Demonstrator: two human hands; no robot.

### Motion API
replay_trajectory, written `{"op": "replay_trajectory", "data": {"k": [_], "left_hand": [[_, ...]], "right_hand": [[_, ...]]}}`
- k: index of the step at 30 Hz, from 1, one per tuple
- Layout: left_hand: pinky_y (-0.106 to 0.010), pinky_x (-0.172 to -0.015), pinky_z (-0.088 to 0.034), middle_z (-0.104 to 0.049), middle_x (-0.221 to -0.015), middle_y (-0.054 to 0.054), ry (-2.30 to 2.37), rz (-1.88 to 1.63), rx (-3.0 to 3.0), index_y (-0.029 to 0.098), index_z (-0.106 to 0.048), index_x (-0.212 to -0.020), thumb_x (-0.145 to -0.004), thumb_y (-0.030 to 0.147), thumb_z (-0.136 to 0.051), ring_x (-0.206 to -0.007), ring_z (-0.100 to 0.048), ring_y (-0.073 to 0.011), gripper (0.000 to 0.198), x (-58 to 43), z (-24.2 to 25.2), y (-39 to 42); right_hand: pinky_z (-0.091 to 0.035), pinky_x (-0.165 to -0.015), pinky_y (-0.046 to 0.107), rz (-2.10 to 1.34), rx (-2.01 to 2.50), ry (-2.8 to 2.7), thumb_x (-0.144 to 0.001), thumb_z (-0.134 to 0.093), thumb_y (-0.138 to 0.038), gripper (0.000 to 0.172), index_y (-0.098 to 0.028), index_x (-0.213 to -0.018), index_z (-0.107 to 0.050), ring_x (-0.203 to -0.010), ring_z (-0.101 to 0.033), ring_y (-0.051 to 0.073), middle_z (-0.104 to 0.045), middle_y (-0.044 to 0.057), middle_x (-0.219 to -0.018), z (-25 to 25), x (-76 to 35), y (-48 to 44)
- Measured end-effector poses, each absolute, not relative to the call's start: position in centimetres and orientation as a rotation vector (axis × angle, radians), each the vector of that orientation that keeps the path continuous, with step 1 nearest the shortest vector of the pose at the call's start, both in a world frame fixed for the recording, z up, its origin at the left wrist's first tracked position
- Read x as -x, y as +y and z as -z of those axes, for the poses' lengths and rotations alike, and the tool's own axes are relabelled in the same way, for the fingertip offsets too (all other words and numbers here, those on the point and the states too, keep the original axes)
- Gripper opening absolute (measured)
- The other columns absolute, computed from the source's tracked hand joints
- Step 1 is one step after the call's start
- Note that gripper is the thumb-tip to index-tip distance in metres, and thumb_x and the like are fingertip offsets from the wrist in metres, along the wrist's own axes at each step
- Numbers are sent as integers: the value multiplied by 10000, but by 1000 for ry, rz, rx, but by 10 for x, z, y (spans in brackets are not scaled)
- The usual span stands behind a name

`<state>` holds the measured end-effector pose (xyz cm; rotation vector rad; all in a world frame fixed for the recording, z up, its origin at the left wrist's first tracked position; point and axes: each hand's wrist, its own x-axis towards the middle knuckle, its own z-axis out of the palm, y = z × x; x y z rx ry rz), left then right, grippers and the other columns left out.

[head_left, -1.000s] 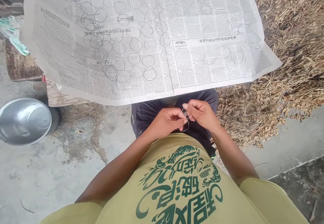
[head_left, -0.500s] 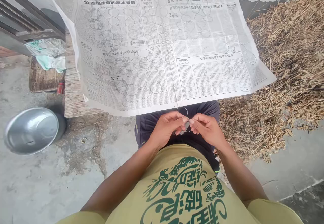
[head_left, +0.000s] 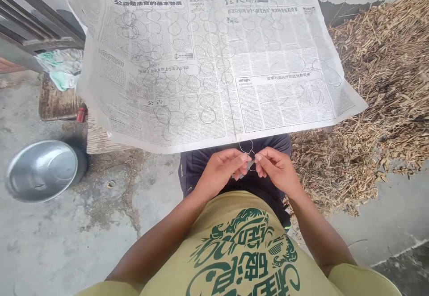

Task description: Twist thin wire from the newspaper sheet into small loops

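A thin wire [head_left: 246,140], bent into loops, is pinched between my two hands in front of my lap. My left hand [head_left: 226,167] has thumb and fingertips closed on one side of it. On the other side my right hand [head_left: 275,165] pinches it the same way, a small gap between the hands. One loop rises above the fingertips, and another curves below them. Just beyond lies a newspaper [head_left: 284,59] carrying many wire pieces [head_left: 208,115] shaped as paired rings. At its right side several pieces [head_left: 317,93] are less regularly bent.
The newspaper covers a wooden table [head_left: 103,144] and hangs over its near edge. A metal basin [head_left: 42,171] is on the concrete floor at left, near a wooden stool [head_left: 55,104] with plastic bags [head_left: 63,68] and a red-handled tool [head_left: 81,113]. Dry stalks [head_left: 385,86] are heaped at right.
My right hand has shifted slightly right, widening the gap between the fingertips. The wire loop above them has turned and now shows a crossing.
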<state>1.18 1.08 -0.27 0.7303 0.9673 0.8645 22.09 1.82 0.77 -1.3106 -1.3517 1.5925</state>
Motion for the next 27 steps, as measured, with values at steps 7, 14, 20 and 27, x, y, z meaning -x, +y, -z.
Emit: {"op": "replay_trajectory", "data": {"k": [7,14,20,27], "left_hand": [[-252,-600,-515,-724,-758,-33,1036,-830,-799,197,-847,-983,-935,442,-853,-686,-640,-145,250,-15,3,7],[-247,-574,-507,-722,-703,-31,1099,-870,-791,177,-828,-916,-918,454,-852,-610,-611,-127,278,-19,-6,7],[-237,-558,-496,-711,-683,-26,1097,-905,-810,172,-806,-896,-926,481,-842,-568,-583,-109,312,-16,-19,8],[-243,-578,-525,-716,-734,-31,1149,-974,-853,191,-798,-980,-973,517,-788,-627,-622,-136,327,-7,-28,7]], "right_hand": [[-512,-597,286,-1407,1362,-1507,-1087,-645,-522,335,-231,-928,-689,-593,-610,147,-687,-10,-705,-4,-219,14],[-490,-611,291,-1247,1367,-1659,-1121,-589,-444,313,-232,-908,-673,-609,-614,152,-669,-7,-712,-2,-221,11],[-427,-607,307,-1014,1320,-1946,-1148,-527,-379,354,-238,-838,-625,-616,-582,160,-651,3,-710,-16,-220,13],[-423,-615,298,-921,1278,-2074,-1160,-491,-341,357,-241,-831,-585,-592,-568,149,-630,-6,-693,-36,-217,35]]}}
